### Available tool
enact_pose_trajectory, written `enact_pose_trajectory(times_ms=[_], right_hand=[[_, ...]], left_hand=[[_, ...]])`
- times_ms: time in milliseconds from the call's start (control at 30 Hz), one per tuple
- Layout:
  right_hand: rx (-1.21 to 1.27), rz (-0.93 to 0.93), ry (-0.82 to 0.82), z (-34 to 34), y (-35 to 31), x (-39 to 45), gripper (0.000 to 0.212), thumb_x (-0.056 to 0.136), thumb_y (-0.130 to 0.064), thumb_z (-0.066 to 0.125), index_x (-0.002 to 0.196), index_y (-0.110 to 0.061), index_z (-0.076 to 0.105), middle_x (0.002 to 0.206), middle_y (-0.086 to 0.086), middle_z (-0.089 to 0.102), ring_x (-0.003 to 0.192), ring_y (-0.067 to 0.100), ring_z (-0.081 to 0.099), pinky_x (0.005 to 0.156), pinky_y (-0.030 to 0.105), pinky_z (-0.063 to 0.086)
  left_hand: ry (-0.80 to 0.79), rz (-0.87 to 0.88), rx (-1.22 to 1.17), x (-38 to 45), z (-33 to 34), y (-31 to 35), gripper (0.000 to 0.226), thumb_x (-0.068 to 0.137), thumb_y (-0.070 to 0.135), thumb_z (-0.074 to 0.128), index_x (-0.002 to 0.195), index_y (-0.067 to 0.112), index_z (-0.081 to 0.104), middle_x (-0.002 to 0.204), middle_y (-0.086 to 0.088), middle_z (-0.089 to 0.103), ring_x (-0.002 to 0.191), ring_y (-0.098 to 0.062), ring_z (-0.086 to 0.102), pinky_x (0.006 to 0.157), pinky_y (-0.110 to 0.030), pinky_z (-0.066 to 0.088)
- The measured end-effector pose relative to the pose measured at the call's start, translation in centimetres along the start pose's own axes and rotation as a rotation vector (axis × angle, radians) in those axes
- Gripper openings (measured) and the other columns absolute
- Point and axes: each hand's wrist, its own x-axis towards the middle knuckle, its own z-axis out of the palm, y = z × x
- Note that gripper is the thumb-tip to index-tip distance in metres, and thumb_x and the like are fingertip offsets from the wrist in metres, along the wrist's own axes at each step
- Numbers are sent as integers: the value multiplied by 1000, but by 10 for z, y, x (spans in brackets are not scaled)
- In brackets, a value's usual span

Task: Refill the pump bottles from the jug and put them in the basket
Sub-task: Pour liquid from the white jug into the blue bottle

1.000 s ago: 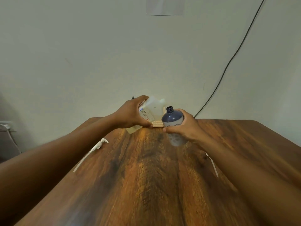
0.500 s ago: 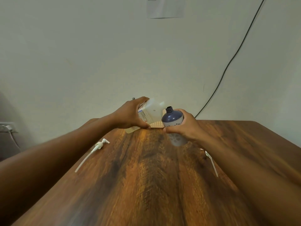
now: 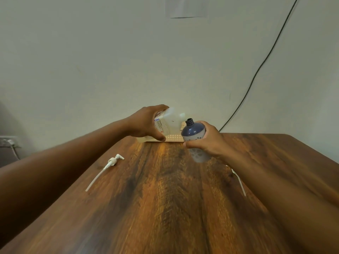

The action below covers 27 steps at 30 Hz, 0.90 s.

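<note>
A wooden table (image 3: 165, 198) against a pale wall. At twelve o'clock the left hand (image 3: 146, 123) grips the jug (image 3: 169, 122) — tipped further than a second ago — spout nearing the blue bottle (image 3: 194, 133), clasped by the right hand (image 3: 207, 142). Pouring looks imminent; the basket (image 3: 173, 138) waits behind.

Jug (image 3: 169, 123) left of bottle (image 3: 195, 136), basket (image 3: 173, 138) behind both, loose pump (image 3: 110, 166) on table (image 3: 165, 208) at left.

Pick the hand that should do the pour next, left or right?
Left. The left hand already grips the tilted jug, spout beside the open bottle that the right hand holds.
</note>
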Motion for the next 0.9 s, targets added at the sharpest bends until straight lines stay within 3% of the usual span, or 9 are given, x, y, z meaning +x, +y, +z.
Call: enact_pose_trajectory(times_ms=[67, 267, 433, 900], right_hand=[[-5, -1, -1, 0, -1, -1, 63, 63, -31, 93, 110, -36, 52, 102, -15, 60, 90, 9, 61, 64, 19, 48], [0, -19, 15, 2, -1, -1, 65, 60, -27, 94, 113, -30, 56, 105, -7, 64, 93, 12, 63, 73, 28, 56], [30, 0, 33, 6, 0, -1, 66, 60, -30, 94, 113, -32, 55, 103, -9, 64, 90, 10, 63, 66, 22, 51], [99, 6, 79, 17, 0, 3, 68, 60, -30, 95, 114, -31, 54, 105, -10, 64, 93, 9, 63, 67, 19, 50]], left_hand=[[-19, -2, 9, 1, -3, 1, 102, 74, 28, 94, 159, 22, 38, 150, -2, 54, 135, -24, 52, 106, -36, 53], [-53, 14, 56, 7, -10, -2, 99, 75, 27, 94, 157, 24, 39, 146, -1, 55, 130, -21, 52, 99, -30, 52], [-67, 40, 106, 13, -17, -1, 99, 72, 30, 96, 155, 24, 42, 141, 1, 57, 120, -14, 50, 92, -25, 48], [-95, 46, 160, 19, -31, 3, 99, 69, 29, 97, 153, 24, 44, 137, 1, 59, 124, -21, 53, 94, -30, 50]])
